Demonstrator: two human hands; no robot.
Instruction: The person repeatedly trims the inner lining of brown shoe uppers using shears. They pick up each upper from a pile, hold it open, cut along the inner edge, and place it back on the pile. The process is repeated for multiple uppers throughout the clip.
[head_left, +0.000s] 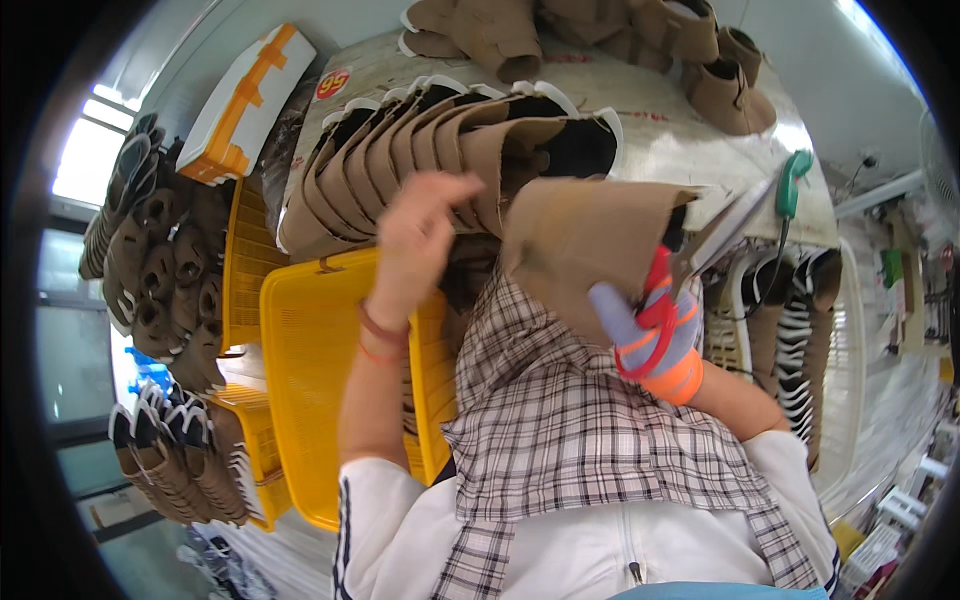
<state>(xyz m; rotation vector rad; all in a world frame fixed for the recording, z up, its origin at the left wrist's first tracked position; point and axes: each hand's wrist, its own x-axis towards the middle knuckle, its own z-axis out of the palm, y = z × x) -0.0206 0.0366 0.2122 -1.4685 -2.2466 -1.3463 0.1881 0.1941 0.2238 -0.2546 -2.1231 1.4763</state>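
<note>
My right hand [655,335], in a grey and orange glove, is closed round red-handled scissors [661,342], whose long blades point up and to the right. The thumb of that hand also presses on a brown shoe upper [585,235] hanging in front of me. My bare left hand [420,235] is slightly blurred, with its fingers stretched towards the right and nothing seen in them. It is beside a nested row of brown shoe uppers [400,150] with black linings and white edges, along the table's near side. I cannot tell whether it touches them.
A yellow crate [320,400] stands at my left, with stacked uppers [180,460] beyond it. More brown uppers [730,95] lie on the far side of the table [620,90]. A green-handled tool [793,185] with a cord is at its right edge, above a white basket [845,370] of uppers.
</note>
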